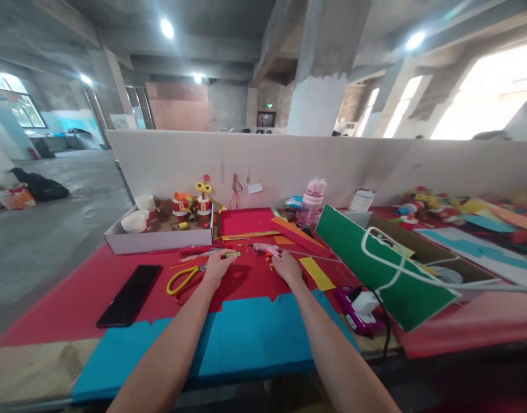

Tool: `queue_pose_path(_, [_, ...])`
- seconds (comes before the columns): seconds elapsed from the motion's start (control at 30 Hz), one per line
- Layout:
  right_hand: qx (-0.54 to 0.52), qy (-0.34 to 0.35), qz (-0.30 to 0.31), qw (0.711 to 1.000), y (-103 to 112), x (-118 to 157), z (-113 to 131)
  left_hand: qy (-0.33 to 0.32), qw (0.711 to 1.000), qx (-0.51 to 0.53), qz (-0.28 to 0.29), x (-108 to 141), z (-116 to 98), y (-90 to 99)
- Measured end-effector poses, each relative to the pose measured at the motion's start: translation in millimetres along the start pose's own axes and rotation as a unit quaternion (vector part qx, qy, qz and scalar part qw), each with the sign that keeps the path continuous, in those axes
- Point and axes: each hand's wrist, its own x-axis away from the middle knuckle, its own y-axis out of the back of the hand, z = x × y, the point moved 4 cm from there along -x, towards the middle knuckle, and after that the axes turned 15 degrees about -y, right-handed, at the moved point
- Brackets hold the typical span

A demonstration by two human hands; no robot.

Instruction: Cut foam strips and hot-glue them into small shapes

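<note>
My left hand (219,267) is closed on a small green piece (233,254) that sticks out to the right of its fingertips. My right hand (285,266) is at the pink glue gun (265,248), its fingers closed around the near part of it. Beside my left wrist lie scissors with yellow handles (182,281). Small orange scraps lie on the red table cover (241,281) between the hands. A yellow strip (317,273) rests right of my right hand. Blue sheets (254,332) lie under my forearms.
A black phone (129,295) lies at the left. Behind it stands a white box (160,240) with paper cups and cup figures. At the right are a purple power strip (360,312), a green board (379,269) and a white cable. A pink bottle (312,201) stands at the back.
</note>
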Motion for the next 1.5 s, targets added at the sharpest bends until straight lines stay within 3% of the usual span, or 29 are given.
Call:
queue_pose_path(0.1, [-0.205, 0.0, 0.056, 0.977, -0.5, -1.6, 3.4, 0.004, 0.999, 0.026, -0.021, -2.4, -0.4, 3.4])
queue_pose_path(0.13, [-0.303, -0.003, 0.106, 0.947, -2.5, -0.7, 6.8, 0.007, 0.999, 0.032, -0.029, -3.3, 0.2, 5.0])
queue_pose_path(0.2, [-0.446, -0.016, 0.261, 0.856, -12.1, 5.7, 17.6, 0.014, 0.998, 0.04, -0.044, -4.5, 1.6, 7.8])
queue_pose_path(0.27, [-0.493, -0.055, 0.402, 0.77, -24.6, 17.1, 27.5, 0.018, 0.997, 0.043, -0.053, -4.4, 2.0, 9.2])
queue_pose_path(0.33, [-0.502, -0.081, 0.453, 0.732, -34.3, 27.1, 32.6, 0.019, 0.997, 0.046, -0.059, -3.6, 1.3, 9.0])
queue_pose_path(0.4, [-0.516, -0.072, 0.44, 0.732, -38.5, 32.4, 34.5, 0.02, 0.996, 0.052, -0.065, -2.9, 0.6, 8.3])
queue_pose_path(0.5, [-0.526, 0.01, 0.394, 0.754, -32.7, 35.9, 37.1, 0.027, 0.994, 0.059, -0.084, -2.9, 1.7, 9.3])
queue_pose_path(0.63, [-0.508, 0.128, 0.292, 0.8, -11.9, 35.8, 38.3, 0.038, 0.988, 0.086, -0.124, -3.3, 4.0, 14.3])
queue_pose_path(0.8, [-0.396, 0.185, 0.197, 0.877, -4.1, 37.4, 37.2, 0.025, 0.984, 0.126, -0.124, -2.9, 1.3, 15.8])
queue_pose_path(0.9, [-0.33, 0.208, 0.151, 0.908, -3.6, 40.4, 37.3, 0.011, 0.983, 0.136, -0.126, -3.6, 1.2, 16.3])
queue_pose_path(1.5, [-0.251, 0.238, 0.159, 0.925, -3.1, 42.9, 37.7, 0.044, 0.968, 0.194, -0.152, -5.7, 7.6, 17.7])
